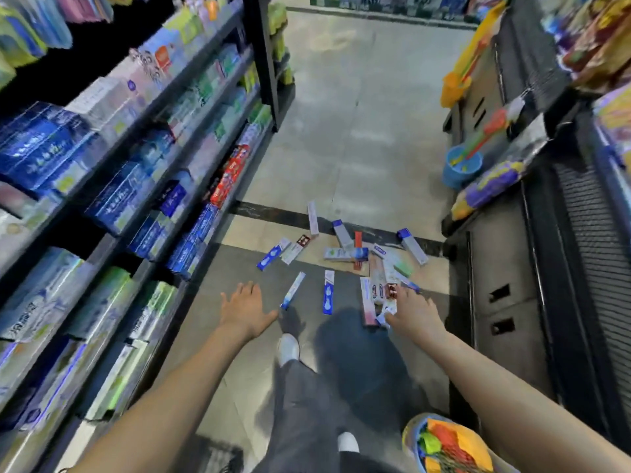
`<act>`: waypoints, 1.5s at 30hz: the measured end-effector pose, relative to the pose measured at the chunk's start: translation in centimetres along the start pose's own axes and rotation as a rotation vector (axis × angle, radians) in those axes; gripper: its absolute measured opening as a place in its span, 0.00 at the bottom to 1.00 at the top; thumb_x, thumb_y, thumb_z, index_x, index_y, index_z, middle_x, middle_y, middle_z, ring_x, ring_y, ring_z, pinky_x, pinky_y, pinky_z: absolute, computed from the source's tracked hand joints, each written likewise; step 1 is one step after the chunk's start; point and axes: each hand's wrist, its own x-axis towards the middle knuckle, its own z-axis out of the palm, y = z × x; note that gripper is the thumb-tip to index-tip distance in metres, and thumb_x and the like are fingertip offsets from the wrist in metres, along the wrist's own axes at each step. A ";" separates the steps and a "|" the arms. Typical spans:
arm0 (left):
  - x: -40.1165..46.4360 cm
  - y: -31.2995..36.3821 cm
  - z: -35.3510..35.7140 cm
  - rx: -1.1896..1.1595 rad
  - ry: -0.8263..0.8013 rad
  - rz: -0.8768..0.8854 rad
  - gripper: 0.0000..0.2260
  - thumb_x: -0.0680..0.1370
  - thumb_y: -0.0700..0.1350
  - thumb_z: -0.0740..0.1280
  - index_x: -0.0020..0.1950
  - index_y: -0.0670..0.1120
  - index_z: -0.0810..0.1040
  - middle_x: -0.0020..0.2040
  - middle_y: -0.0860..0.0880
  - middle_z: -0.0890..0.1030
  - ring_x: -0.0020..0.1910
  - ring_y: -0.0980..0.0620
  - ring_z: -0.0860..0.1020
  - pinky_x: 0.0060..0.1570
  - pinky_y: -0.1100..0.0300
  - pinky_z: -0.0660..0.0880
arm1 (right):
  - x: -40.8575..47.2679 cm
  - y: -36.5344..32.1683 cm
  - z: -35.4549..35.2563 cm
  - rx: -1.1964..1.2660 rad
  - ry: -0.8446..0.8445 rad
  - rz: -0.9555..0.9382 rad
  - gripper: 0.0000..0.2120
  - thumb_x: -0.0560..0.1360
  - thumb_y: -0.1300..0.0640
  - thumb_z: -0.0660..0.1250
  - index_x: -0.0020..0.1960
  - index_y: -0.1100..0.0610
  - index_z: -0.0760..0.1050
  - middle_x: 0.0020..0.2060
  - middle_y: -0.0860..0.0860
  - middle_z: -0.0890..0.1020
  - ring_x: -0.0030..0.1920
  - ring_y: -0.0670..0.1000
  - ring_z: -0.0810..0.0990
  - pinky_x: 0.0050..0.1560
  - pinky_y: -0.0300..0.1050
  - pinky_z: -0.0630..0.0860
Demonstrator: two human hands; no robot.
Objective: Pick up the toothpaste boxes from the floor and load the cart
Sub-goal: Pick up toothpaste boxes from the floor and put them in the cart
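Holding some boxes (pixel 384 298) in curled fingers, the right hand (pixel 415 314) hangs over the floor (pixel 358 131). Fingers of the left hand (pixel 244 310) are spread wide and hold nothing. More toothpaste boxes (pixel 341 249) lie scattered on the floor between the shelves (pixel 136 186).

Floor (pixel 358 107) of smooth, slightly glossy tiles with a dark polished stripe (pixel 273 213); toothpaste boxes (pixel 341 254) of printed card, lightly glossy; shelving (pixel 218 155) of dark matt-painted metal; bucket (pixel 461 169) of smooth blue plastic; trousers (pixel 307 414) of matt grey cloth; shoe (pixel 288 348) white, smooth.
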 end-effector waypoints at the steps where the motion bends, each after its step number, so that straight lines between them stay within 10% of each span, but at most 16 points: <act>1: 1.7 0.1 -0.4 0.012 -0.014 0.007 0.34 0.78 0.61 0.58 0.76 0.41 0.56 0.77 0.44 0.57 0.76 0.47 0.56 0.73 0.45 0.55 | 1.1 -0.2 0.1 0.021 -0.016 0.018 0.26 0.77 0.49 0.60 0.71 0.57 0.60 0.67 0.55 0.69 0.66 0.57 0.71 0.65 0.53 0.65; 17: 28.9 -3.1 3.4 -0.054 -0.288 0.034 0.26 0.77 0.55 0.62 0.69 0.43 0.64 0.68 0.44 0.69 0.68 0.45 0.66 0.65 0.53 0.68 | 24.3 -7.5 6.8 0.274 -0.363 0.161 0.26 0.77 0.48 0.62 0.70 0.58 0.60 0.66 0.57 0.69 0.63 0.59 0.72 0.59 0.51 0.72; 33: 54.5 -1.0 33.4 -0.094 -0.454 -0.060 0.25 0.78 0.55 0.61 0.70 0.44 0.62 0.67 0.46 0.69 0.67 0.46 0.67 0.59 0.53 0.70 | 49.7 -6.5 36.7 0.451 -0.521 0.330 0.35 0.76 0.48 0.65 0.75 0.59 0.54 0.69 0.58 0.68 0.67 0.58 0.70 0.63 0.51 0.69; 45: 63.1 2.0 47.4 -0.239 -0.331 -0.238 0.22 0.76 0.43 0.65 0.68 0.44 0.63 0.62 0.42 0.69 0.55 0.41 0.75 0.45 0.52 0.72 | 57.5 -9.5 50.4 0.537 -0.342 0.491 0.35 0.73 0.48 0.69 0.71 0.61 0.56 0.66 0.58 0.70 0.62 0.61 0.74 0.53 0.52 0.72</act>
